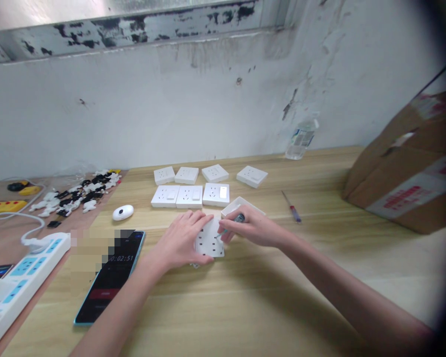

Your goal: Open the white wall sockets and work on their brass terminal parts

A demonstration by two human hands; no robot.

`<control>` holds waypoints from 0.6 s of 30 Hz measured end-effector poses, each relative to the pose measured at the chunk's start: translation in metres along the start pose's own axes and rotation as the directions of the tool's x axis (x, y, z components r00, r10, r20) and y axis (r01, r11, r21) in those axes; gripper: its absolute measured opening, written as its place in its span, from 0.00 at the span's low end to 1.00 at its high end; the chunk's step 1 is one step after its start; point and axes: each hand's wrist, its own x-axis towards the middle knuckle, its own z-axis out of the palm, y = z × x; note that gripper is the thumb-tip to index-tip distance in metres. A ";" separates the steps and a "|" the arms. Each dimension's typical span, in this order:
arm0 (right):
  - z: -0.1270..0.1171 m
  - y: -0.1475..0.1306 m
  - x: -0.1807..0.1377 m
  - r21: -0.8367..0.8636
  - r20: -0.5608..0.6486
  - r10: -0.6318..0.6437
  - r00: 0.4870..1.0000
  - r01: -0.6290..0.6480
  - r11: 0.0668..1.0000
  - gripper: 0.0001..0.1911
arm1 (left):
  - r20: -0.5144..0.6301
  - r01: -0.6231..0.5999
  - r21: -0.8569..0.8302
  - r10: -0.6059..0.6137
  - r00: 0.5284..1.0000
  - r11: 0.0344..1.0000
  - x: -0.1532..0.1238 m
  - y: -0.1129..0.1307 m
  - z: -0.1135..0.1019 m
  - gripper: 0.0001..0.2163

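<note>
A white slotted plate [211, 242], apparently the inside of a wall socket, is gripped at its left side by my left hand [182, 238]. Its thumb lies along the near edge and its fingers along the far edge. My right hand [245, 225] is closed around a screwdriver [239, 218] with a dark, greyish handle. The screwdriver's thin shaft slants down to the plate's right side; whether the tip sits in a hole is too small to tell. Just behind my right hand lies an open white shell [241, 203], partly covered by it.
Several white socket panels [189, 196] lie in two rows behind my hands. A second screwdriver [292, 207], water bottle [302, 139] and cardboard box [405, 168] are to the right. On the left are a phone [111, 282], white oval case [123, 212], power strip [26, 277] and small loose parts [78, 193].
</note>
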 end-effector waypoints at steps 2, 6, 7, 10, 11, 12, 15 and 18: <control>-0.002 0.001 -0.005 -0.010 -0.046 -0.016 0.999 0.016 1.000 0.19 | -0.020 0.012 0.003 -0.012 1.000 1.000 -0.001 0.000 0.001 0.39; -0.008 -0.003 -0.019 -0.082 -0.196 -0.041 0.980 0.025 0.996 0.17 | -0.033 0.047 0.001 -0.047 0.998 0.999 -0.003 0.000 0.001 0.42; -0.008 -0.004 -0.023 -0.112 -0.227 -0.064 0.972 0.040 0.993 0.17 | -0.031 0.047 -0.001 -0.047 0.998 0.999 -0.003 0.000 0.001 0.41; -0.007 -0.008 -0.028 -0.222 -0.279 -0.167 0.946 0.105 0.969 0.17 | -0.043 0.038 -0.019 -0.039 0.998 0.999 -0.003 0.001 0.000 0.38; -0.005 -0.009 -0.029 -0.256 -0.283 -0.200 0.938 0.127 0.958 0.17 | -0.051 0.033 -0.026 -0.034 0.998 0.999 -0.003 0.001 0.000 0.38; -0.004 -0.009 -0.030 -0.284 -0.282 -0.230 0.931 0.148 0.947 0.17 | -0.060 0.026 -0.032 -0.027 0.998 0.999 -0.002 0.002 0.000 0.38; 0.000 -0.010 -0.030 -0.346 -0.267 -0.295 0.918 0.194 0.918 0.17 | -0.097 -0.002 -0.035 -0.001 0.995 0.999 -0.001 0.002 0.001 0.38; 0.003 -0.010 -0.031 -0.420 -0.269 -0.339 0.902 0.207 0.884 0.17 | -0.145 -0.019 -0.024 0.015 0.989 1.000 0.000 0.002 0.001 0.38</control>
